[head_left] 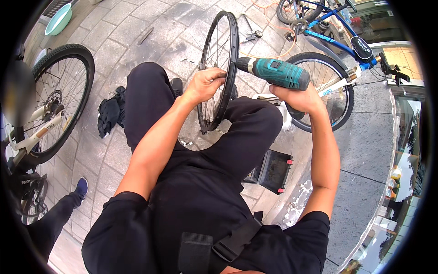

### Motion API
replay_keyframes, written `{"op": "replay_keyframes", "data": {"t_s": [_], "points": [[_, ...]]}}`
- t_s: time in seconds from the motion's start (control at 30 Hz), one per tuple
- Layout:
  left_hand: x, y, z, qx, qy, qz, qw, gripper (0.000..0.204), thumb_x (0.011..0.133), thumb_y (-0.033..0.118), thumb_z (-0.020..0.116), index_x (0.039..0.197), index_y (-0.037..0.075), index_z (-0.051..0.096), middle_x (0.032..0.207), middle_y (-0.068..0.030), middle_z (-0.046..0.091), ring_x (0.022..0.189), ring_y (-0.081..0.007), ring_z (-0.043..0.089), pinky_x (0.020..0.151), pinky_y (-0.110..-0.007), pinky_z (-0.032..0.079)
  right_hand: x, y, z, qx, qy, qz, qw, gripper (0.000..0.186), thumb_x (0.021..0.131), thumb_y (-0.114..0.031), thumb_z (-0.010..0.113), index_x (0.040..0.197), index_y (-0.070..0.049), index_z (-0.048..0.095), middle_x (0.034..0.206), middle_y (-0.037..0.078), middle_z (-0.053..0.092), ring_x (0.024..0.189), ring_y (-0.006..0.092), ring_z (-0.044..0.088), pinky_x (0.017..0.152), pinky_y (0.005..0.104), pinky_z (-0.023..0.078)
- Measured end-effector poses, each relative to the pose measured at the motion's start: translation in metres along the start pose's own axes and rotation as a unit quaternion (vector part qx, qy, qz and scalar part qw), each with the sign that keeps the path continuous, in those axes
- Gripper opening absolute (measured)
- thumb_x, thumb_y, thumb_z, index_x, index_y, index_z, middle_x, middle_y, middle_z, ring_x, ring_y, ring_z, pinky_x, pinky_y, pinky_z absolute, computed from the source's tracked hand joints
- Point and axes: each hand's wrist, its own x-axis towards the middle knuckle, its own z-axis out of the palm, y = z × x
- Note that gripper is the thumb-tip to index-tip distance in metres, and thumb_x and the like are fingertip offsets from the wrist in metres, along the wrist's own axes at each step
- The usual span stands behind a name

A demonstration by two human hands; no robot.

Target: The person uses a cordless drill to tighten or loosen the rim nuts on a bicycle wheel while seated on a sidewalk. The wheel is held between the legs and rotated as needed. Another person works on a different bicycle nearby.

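A spoked bicycle wheel (pixel 232 50) without a tyre stands upright between my knees, its black rim seen nearly edge-on. My left hand (pixel 207 85) is closed at the near side of the wheel, thumb and fingers pinched by the spokes and rim; what lies between the fingertips is too small to make out. In my right hand (pixel 299 97) is a teal and black cordless drill (pixel 278 73), held level. Its chuck points left and meets the outer face of the rim. The drill's grip is mostly hidden behind my fingers.
An open black toolbox (pixel 275 171) with red latches lies right of my legs. Blue bicycle (pixel 331 43) stands upper right, another bike's front wheel (pixel 86 98) at left. Black cloth (pixel 109 112), loose tools (pixel 252 35), an orange cord (pixel 292 45) and a green basin (pixel 58 19) lie around. A person's shoe (pixel 81 187) shows lower left.
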Motion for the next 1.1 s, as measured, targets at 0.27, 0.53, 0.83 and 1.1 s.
{"op": "replay_keyframes", "data": {"t_s": [0.27,0.53,0.83,1.1], "points": [[-0.002,0.023,0.01,-0.099,0.019,-0.078,0.992,0.012,0.094,-0.003,0.072,0.105,-0.005,0.075,0.097,-0.0064,0.073,0.089,-0.0119,0.068,0.077,-0.027,0.054,-0.05,0.02,0.009,0.04,0.018,-0.05,0.998,0.022,0.085,-0.012,0.078,0.106,-0.004,0.077,0.09,0.006,0.077,0.083,0.0106,0.069,0.08,0.0324,0.057],[-0.009,0.014,0.014,-0.113,0.063,-0.107,0.986,0.015,0.09,0.001,0.077,0.104,-0.004,0.077,0.098,-0.0084,0.075,0.089,-0.0139,0.069,0.079,-0.028,0.054,-0.056,0.025,0.031,0.074,0.033,-0.051,0.995,0.02,0.083,-0.012,0.077,0.1,-0.002,0.077,0.086,0.007,0.077,0.078,0.0133,0.069,0.078,0.0333,0.057],[-0.009,0.017,0.016,-0.098,0.063,-0.088,0.989,0.012,0.094,-0.001,0.074,0.105,-0.006,0.075,0.097,-0.0027,0.072,0.086,-0.0095,0.064,0.076,-0.025,0.052,-0.048,0.017,0.02,0.131,-0.022,0.045,0.99,0.019,0.09,-0.014,0.08,0.104,-0.003,0.073,0.082,0.002,0.07,0.064,0.0104,0.063,0.061,0.0302,0.052],[-0.009,0.012,0.02,-0.1,0.061,-0.085,0.989,0.012,0.094,0.0,0.075,0.104,-0.006,0.073,0.098,-0.0032,0.071,0.086,-0.0088,0.063,0.075,-0.024,0.051,-0.051,-0.003,0.013,0.205,-0.053,0.098,0.972,0.024,0.093,-0.017,0.08,0.112,-0.004,0.073,0.084,0.002,0.07,0.067,0.0117,0.065,0.064,0.0319,0.054]]}}
